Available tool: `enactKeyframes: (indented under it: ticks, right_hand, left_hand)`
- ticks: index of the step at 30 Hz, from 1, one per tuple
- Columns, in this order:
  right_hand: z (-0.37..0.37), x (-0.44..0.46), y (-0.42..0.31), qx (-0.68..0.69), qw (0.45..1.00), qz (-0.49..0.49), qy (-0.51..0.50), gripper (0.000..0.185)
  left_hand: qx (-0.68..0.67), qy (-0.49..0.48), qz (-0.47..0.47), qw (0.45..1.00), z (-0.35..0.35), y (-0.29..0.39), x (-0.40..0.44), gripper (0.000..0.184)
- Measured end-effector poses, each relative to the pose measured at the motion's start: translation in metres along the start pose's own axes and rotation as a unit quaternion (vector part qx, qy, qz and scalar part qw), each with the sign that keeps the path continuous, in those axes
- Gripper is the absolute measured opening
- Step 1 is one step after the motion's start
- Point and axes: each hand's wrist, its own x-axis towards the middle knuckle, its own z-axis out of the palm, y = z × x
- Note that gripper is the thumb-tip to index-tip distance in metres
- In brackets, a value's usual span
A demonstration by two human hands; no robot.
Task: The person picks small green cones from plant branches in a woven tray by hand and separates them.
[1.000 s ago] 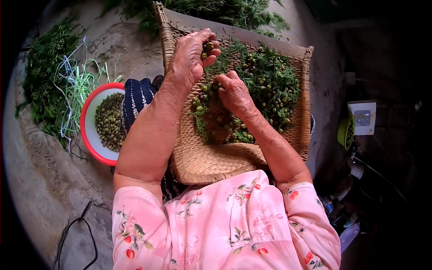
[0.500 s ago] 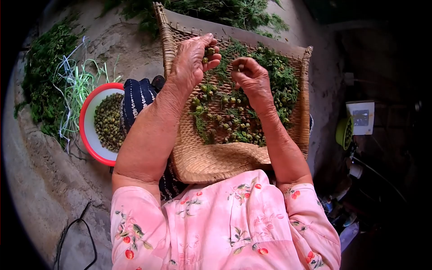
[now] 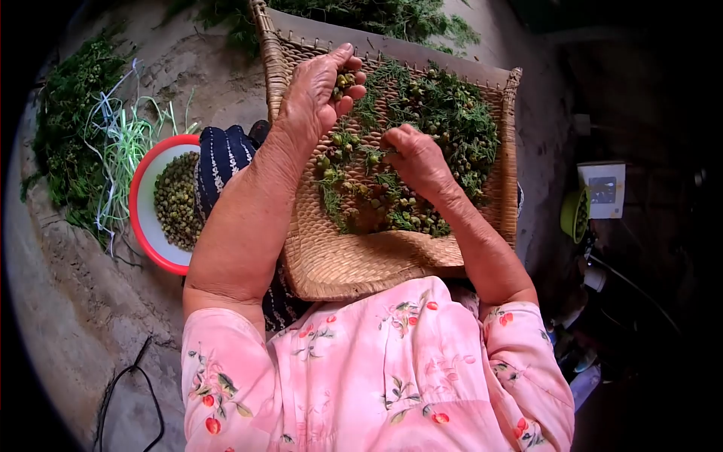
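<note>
My left hand is held above the left side of a woven wicker basket, fingers curled around several small green cones. Lower and to the right, my right hand reaches down to the basket with its fingertips pinched together. Whatever those fingertips hold is hidden, though bits of green lie right beside them. Under and around the right hand are loose green-brown cones. Feathery green sprigs with cones among them fill the basket's right and far parts.
On the left stands a red-rimmed white basin holding many cones. Beyond it lie pale plastic strings and a heap of green branches. More branches lie past the basket. A green bowl is at far right.
My right hand has come down from above the basket to the cones, its fingers now pinched lower. My left hand has shifted slightly up and left, still holding its cones.
</note>
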Motion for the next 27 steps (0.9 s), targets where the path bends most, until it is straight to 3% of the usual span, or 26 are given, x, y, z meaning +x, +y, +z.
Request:
enactKeyframes:
  ticks: [1, 5, 10, 11, 12, 18, 22, 26, 27]
  right_hand:
    - [0.003, -0.003, -0.003, -0.016, 0.999, 0.018, -0.037, 0.025]
    - [0.021, -0.006, 0.006, -0.027, 0.999, 0.002, -0.030, 0.024]
    - [0.011, -0.007, 0.001, 0.040, 0.999, 0.021, -0.026, 0.027]
    - [0.020, -0.008, 0.001, 0.017, 0.999, -0.014, -0.027, 0.026]
    - [0.019, -0.007, -0.007, -0.011, 0.998, 0.008, -0.054, 0.025]
    - [0.018, -0.007, -0.004, -0.035, 0.999, 0.016, -0.001, 0.026]
    - [-0.005, 0.001, -0.005, 0.144, 0.984, 0.003, 0.102, 0.013]
    - [-0.043, 0.019, -0.036, 0.181, 0.965, -0.017, 0.186, 0.014]
    - [-0.046, 0.026, -0.039, 0.173, 0.958, -0.060, 0.219, 0.019]
  left_hand:
    - [0.001, 0.000, -0.001, 1.000, 0.000, 0.000, 0.000, 0.028]
    - [0.012, -0.004, 0.016, 1.000, 0.001, 0.002, -0.002, 0.028]
    - [0.011, 0.003, 0.017, 1.000, 0.002, 0.002, -0.004, 0.027]
    - [0.010, 0.001, 0.015, 1.000, 0.002, 0.002, -0.004, 0.027]
    - [0.010, 0.000, 0.013, 1.000, 0.002, 0.002, -0.003, 0.027]
    - [0.015, -0.006, 0.020, 1.000, 0.003, 0.003, -0.005, 0.027]
    - [0.013, -0.012, 0.014, 1.000, 0.002, 0.001, -0.007, 0.027]
    - [0.011, -0.047, -0.013, 0.999, 0.005, -0.001, -0.005, 0.030]
    - [-0.003, -0.064, -0.027, 0.998, 0.005, -0.001, -0.004, 0.030]
